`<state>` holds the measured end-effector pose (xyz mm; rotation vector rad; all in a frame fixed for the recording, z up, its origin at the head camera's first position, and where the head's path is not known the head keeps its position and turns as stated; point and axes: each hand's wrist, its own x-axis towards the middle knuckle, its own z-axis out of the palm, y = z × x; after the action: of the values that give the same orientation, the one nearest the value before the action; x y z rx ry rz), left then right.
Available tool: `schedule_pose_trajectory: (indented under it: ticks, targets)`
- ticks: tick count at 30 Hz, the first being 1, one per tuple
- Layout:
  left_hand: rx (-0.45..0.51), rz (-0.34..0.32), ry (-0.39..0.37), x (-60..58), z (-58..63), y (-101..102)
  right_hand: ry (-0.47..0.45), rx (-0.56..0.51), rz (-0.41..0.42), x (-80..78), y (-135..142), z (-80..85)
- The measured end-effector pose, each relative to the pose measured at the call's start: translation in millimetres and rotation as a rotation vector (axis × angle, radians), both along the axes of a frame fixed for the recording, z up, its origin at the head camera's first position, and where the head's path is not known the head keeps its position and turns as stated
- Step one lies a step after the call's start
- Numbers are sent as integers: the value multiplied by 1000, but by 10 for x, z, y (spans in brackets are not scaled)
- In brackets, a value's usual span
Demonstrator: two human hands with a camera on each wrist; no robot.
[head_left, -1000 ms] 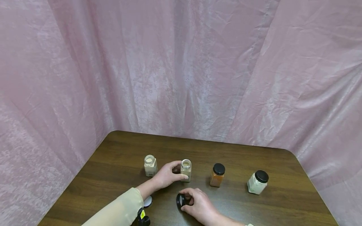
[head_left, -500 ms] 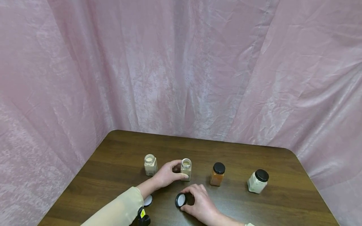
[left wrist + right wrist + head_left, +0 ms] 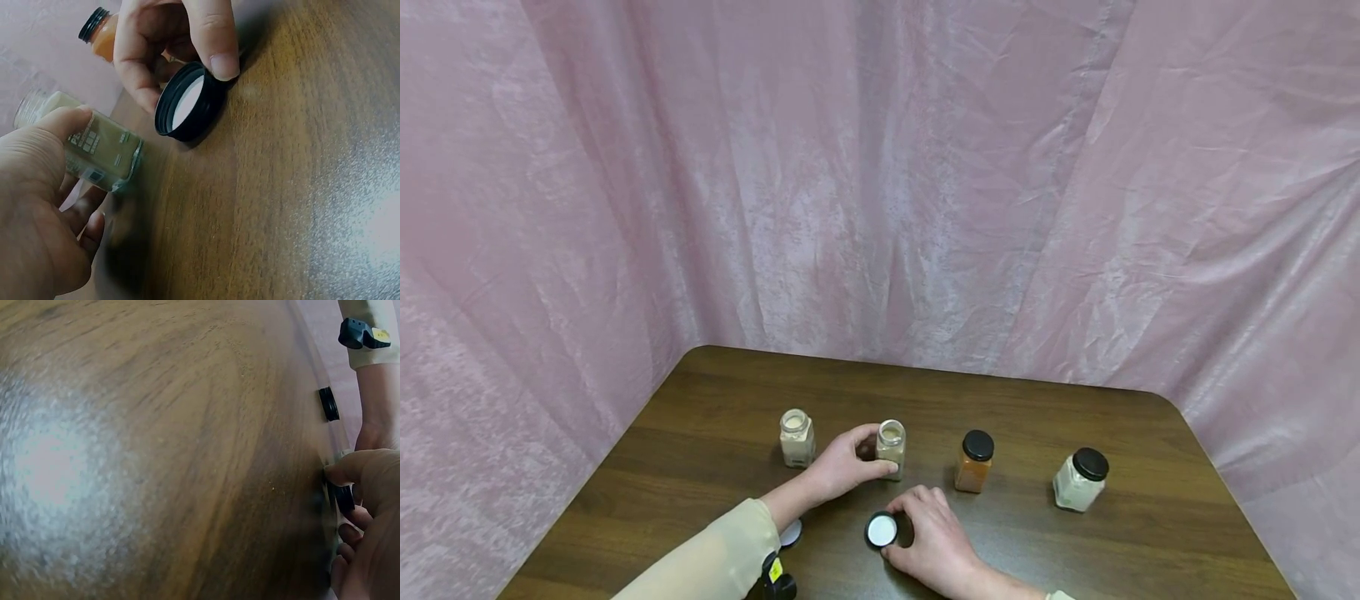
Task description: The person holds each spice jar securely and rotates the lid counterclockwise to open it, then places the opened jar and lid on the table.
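Note:
My left hand point(image 3: 842, 464) grips an uncapped glass spice jar point(image 3: 891, 457) of beige powder, which stands upright in the middle of the table. In the left wrist view the thumb lies across the front of this jar point(image 3: 103, 150), partly covering its printed label. Nearer the front, my right hand point(image 3: 934, 540) pinches a black screw lid point(image 3: 881, 530) between thumb and fingers. The white liner of the lid faces up, and its rim is right down at the tabletop. In the right wrist view my fingers hide part of that lid point(image 3: 344, 499).
A second uncapped jar point(image 3: 797, 442) of pale powder stands left of my left hand. Another black lid point(image 3: 791, 533) lies liner up beside my left forearm. To the right stand a capped orange-filled jar point(image 3: 973, 467) and a capped white-filled jar point(image 3: 1078, 483). Pink curtain point(image 3: 865, 208) surrounds the table.
The lid in my right hand has tipped from standing on edge to lying nearly flat, liner up. My left hand and its jar have stayed in place.

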<state>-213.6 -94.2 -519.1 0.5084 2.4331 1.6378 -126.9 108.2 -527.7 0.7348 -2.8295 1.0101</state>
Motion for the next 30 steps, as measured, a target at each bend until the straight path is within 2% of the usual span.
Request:
schedule_pose_trajectory:
  ticks: [6, 12, 18, 22, 25, 30]
  targets:
    - [-14, 3, -5, 9, -22, 15, -33, 16, -6, 0, 2, 17]
    - [45, 7, -26, 61, 27, -3, -44, 25, -10, -5, -10, 24]
    - [47, 73, 42, 160, 216, -46, -53, 1, 7, 13, 11, 34]
    - [59, 129, 136, 188, 364, -70, -56, -49, 36, 45, 58, 67]
    - [80, 151, 207, 193, 476, -90, -60, -96, 54, 73, 110, 127]
    - [107, 161, 266, 206, 637, -141, -13, -126, 38, 116, 212, 289]
